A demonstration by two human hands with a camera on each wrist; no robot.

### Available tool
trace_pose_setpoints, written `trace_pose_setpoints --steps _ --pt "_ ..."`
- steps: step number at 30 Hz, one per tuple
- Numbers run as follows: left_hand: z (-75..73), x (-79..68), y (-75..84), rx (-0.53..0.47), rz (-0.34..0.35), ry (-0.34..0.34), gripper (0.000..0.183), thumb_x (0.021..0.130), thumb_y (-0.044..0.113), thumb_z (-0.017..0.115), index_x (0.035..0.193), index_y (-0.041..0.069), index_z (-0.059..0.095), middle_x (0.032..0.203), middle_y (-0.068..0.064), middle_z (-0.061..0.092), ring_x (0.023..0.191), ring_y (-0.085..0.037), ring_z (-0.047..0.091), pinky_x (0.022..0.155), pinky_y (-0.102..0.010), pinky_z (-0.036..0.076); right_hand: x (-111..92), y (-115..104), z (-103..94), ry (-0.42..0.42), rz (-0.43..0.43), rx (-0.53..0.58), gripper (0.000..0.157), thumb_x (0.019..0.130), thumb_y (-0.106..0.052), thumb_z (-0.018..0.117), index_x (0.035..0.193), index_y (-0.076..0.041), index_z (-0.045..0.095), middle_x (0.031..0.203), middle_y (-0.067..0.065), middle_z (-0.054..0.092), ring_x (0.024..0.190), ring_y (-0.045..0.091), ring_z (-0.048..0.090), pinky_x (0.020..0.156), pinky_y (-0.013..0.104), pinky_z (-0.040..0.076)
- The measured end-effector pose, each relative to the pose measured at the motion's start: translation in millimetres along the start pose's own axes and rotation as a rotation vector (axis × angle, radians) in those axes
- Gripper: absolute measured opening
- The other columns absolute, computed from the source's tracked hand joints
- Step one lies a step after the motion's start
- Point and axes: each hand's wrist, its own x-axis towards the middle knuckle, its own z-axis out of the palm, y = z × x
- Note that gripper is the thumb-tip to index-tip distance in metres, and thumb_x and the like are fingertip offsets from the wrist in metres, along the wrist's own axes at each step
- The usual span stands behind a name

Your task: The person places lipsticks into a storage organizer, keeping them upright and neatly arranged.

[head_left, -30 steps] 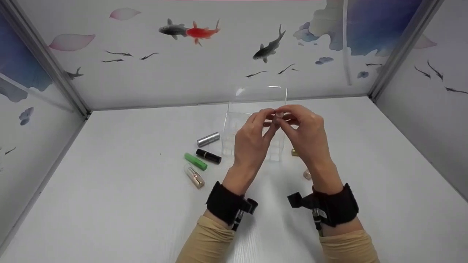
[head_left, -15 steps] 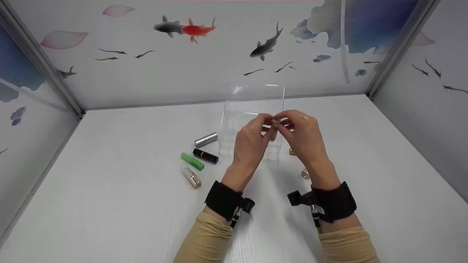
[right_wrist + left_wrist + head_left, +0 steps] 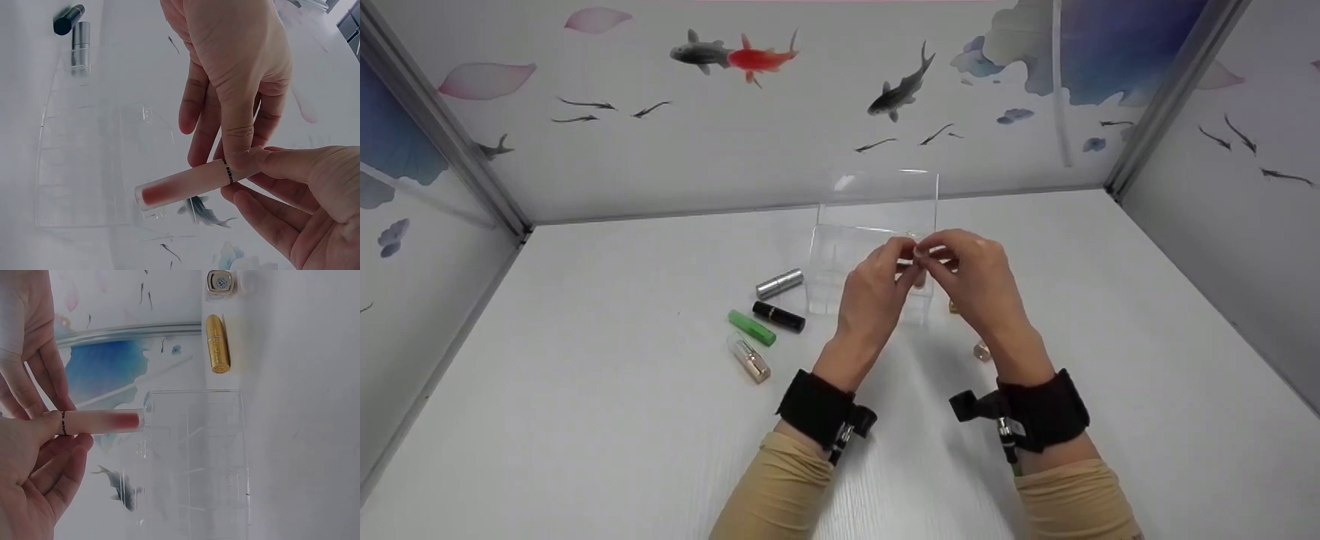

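Observation:
Both hands meet above a clear plastic organizer box (image 3: pixel 826 259) and hold one lip gloss tube (image 3: pixel 95 422). The tube is pale pink and frosted, with a dark-lettered band and a red far end; it points downward. My left hand (image 3: pixel 871 294) pinches it near the band. My right hand (image 3: pixel 981 279) pinches its upper end, the cap side, partly hidden by fingers. In the right wrist view the lip gloss tube (image 3: pixel 188 185) slants beneath the thumbs, its red end free. The organizer box (image 3: pixel 194 455) shows divided compartments in the left wrist view.
Left of the box lie a silver lipstick (image 3: pixel 780 284), a black lipstick (image 3: pixel 778 317), a green tube (image 3: pixel 751 328) and a clear-capped gold lipstick (image 3: pixel 750 360). To the right are a gold lipstick (image 3: pixel 217 344) and a square-ended tube (image 3: pixel 220 282). Printed panels enclose the table.
The tube's lower end now shows beneath my fingers in the head view, where it was hidden a second ago. Both hands keep their pinch. The head view has shifted slightly.

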Motion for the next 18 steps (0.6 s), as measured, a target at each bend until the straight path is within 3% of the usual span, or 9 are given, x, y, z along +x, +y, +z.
trace_pose_setpoints --steps 9,18 --pt "8.6 -1.8 -2.3 0.033 -0.032 -0.037 0.026 0.099 0.020 0.063 0.123 0.011 0.063 0.112 -0.004 0.073 0.100 -0.012 0.073 0.085 -0.017 0.057 1.1 7.0 3.3 -0.018 0.029 -0.034 0.014 0.091 -0.005 0.071 0.104 -0.001 0.072 0.105 0.017 0.073 0.094 0.030 0.074 0.082 0.043 0.061" --pt "19.1 -4.6 -7.5 0.082 0.009 -0.001 0.020 0.097 0.018 0.066 0.116 0.011 0.064 0.105 -0.005 0.073 0.092 -0.012 0.075 0.076 -0.022 0.060 2.2 14.8 7.1 -0.073 0.038 -0.036 0.012 0.092 -0.007 0.071 0.102 -0.001 0.072 0.103 0.017 0.075 0.086 0.031 0.076 0.076 0.043 0.061"
